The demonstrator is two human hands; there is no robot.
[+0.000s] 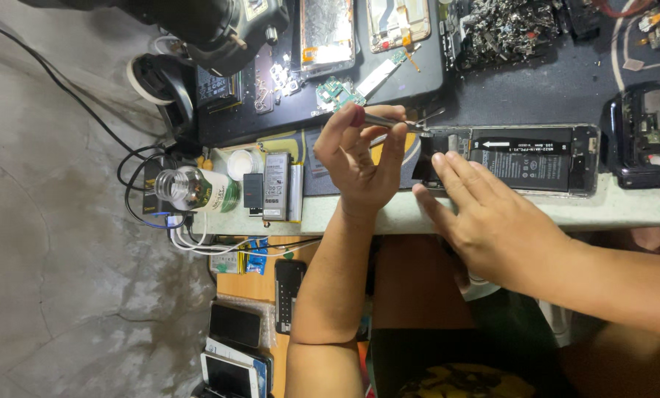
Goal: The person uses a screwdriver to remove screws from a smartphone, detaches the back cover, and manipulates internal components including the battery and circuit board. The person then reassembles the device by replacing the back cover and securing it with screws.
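Two hands | left hand [363, 158] pinches thin metal tweezers [407, 124] | right hand [484, 217] flat on opened phone [518, 158]

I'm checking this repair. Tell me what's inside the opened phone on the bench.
Inside the opened phone lies a black battery filling most of the case. The right hand covers the near corner, and the left hand holds tweezers at that end, so parts there stay hidden.

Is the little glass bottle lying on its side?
Yes, the glass bottle lies on its side at the bench edge, left of the left hand.
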